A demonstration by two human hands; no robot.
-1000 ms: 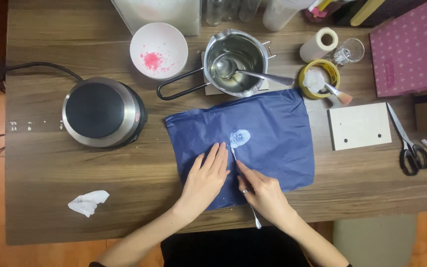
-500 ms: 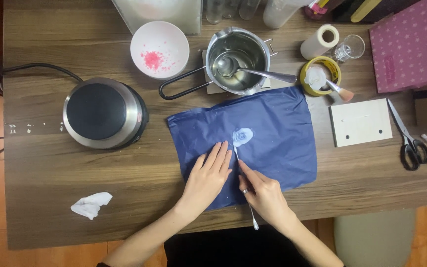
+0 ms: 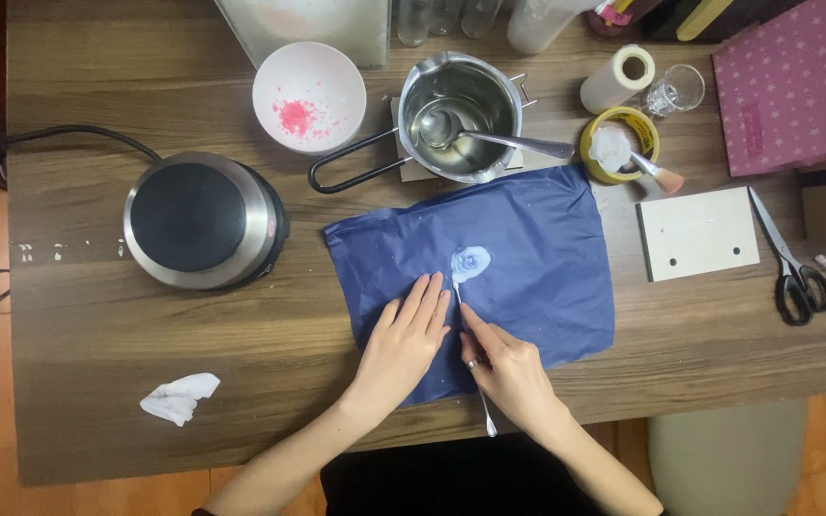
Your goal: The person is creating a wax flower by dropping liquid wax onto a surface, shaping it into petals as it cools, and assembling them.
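Left hand (image 3: 402, 346) flat on blue sheet (image 3: 537, 258), right hand (image 3: 511, 371) pinching thin tool (image 3: 471, 358), working pale blob (image 3: 469, 262); next needs steady tip.

1. A sheet of paper (image 3: 518, 258) lies at the centre of the desk (image 3: 97, 315), with a small wax blob (image 3: 469, 262) on its middle.
2. The left hand (image 3: 402, 346) rests flat on the sheet's lower left part; the right hand (image 3: 511, 368) sits just to its right, holding a thin tool (image 3: 475, 373) whose tip reaches the blob.
3. A saucepan (image 3: 459, 115) with a spoon (image 3: 489, 136) in it stands above the sheet.
4. A bowl (image 3: 309, 96) sits left of the saucepan.
5. A hotplate (image 3: 201, 220) stands left of the sheet.
6. A crumpled tissue (image 3: 180, 397) lies at lower left.
7. A tape roll (image 3: 620, 143), a board (image 3: 699, 232) and scissors (image 3: 789, 258) lie to the right.
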